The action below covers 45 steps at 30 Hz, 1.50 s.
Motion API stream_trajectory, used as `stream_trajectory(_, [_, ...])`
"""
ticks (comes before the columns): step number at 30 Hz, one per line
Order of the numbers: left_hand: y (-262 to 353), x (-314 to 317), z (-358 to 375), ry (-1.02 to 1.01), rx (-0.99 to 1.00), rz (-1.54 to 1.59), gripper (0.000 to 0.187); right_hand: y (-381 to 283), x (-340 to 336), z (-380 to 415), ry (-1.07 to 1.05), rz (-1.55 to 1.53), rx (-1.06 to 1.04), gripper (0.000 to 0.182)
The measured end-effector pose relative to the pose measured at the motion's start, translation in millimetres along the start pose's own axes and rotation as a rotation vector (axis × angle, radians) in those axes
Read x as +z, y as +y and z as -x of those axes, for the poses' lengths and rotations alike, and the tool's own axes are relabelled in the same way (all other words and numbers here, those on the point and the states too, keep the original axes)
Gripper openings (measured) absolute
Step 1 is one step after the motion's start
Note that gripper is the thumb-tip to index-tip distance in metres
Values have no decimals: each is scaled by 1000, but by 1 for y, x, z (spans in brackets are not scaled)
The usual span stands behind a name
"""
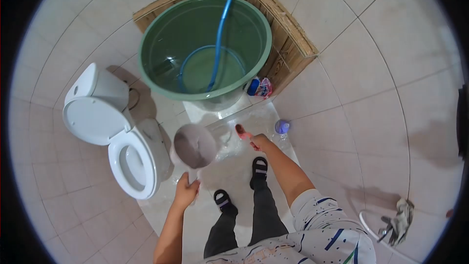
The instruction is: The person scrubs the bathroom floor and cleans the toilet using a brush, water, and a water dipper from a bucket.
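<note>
My left hand (186, 190) grips the handle of a greyish-pink water dipper (195, 146), its round bowl held out over the wet floor beside the toilet. In my right hand (259, 142) is a small scrub brush (242, 132) with a pink-red handle and a darker head, pointing left and away from me. The brush is close over the wet, sudsy tiled floor (225, 171), to the right of the dipper. My fingers wrap round both handles.
A large green tub (146, 76) of water stands ahead, with a blue hose (220, 32) running into it. The white toilet (115, 151) is at left, lid up. Near the right wall are a purple container (282, 126) and a colourful packet (264, 88). A cloth (403, 220) hangs at lower right.
</note>
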<state>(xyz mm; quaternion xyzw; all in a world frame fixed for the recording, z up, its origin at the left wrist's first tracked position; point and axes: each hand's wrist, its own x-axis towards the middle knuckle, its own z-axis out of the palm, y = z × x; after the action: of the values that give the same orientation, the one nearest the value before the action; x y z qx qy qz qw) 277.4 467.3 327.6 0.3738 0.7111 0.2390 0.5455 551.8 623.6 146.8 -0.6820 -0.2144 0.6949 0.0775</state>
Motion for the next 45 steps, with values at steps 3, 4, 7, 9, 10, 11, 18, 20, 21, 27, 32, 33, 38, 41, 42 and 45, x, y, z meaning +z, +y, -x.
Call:
stream_trajectory(3, [5, 25, -14, 37, -119, 179, 11, -32, -33, -16, 128, 591, -117, 28])
stream_trajectory(4, [1, 34, -18, 80, -192, 239, 9, -50, -43, -8, 128, 811, -166, 28])
stream_trajectory(7, [-15, 62, -28, 154, -345, 348, 7, -99, -72, -1, 93, 1198, -299, 35])
stream_trajectory(9, [-20, 78, -34, 205, -402, 414, 6, -69, -103, -93, 393, 1293, -308, 29])
stream_trajectory(10, [-21, 84, -38, 214, -415, 411, 6, -61, -121, -128, 489, 1230, -337, 27])
stream_trajectory(11, [-21, 90, -42, 211, -437, 448, 6, -63, -138, -149, 555, 1074, -360, 26])
stream_trajectory(18, [10, 131, -43, 118, -445, 448, 8, -67, -172, -137, 915, 541, -943, 37])
stream_trajectory(20, [29, 142, -36, 64, -415, 364, 9, -40, -171, -120, 870, 630, -1010, 39])
stream_trajectory(21, [59, 144, -32, 6, -377, 325, 11, -25, -171, -106, 773, 635, -933, 37])
stream_trajectory(27, [178, 121, -6, -543, -195, 536, 19, 79, -168, 5, 646, 644, -711, 30])
stream_trajectory(32, [258, 53, -14, -636, 58, 582, 13, 144, -178, 62, 449, 448, -344, 22])
stream_trajectory(33, [270, 34, -25, -564, 129, 521, 13, 147, -179, 78, 462, 360, -284, 20])
stream_trajectory(38, [320, -48, -89, 34, 216, -253, 13, 130, -157, 172, 512, -34, -100, 18])
stream_trajectory(41, [289, -71, -162, 425, 367, -1001, 18, 154, -132, 207, 542, -135, -131, 13])
stream_trajectory(42, [291, -72, -172, 446, 254, -1037, 21, 166, -125, 212, 555, -156, -144, 13])
stream_trajectory(45, [253, -72, -219, 370, 372, -1206, 23, 220, -90, 226, 635, -184, -123, 14])
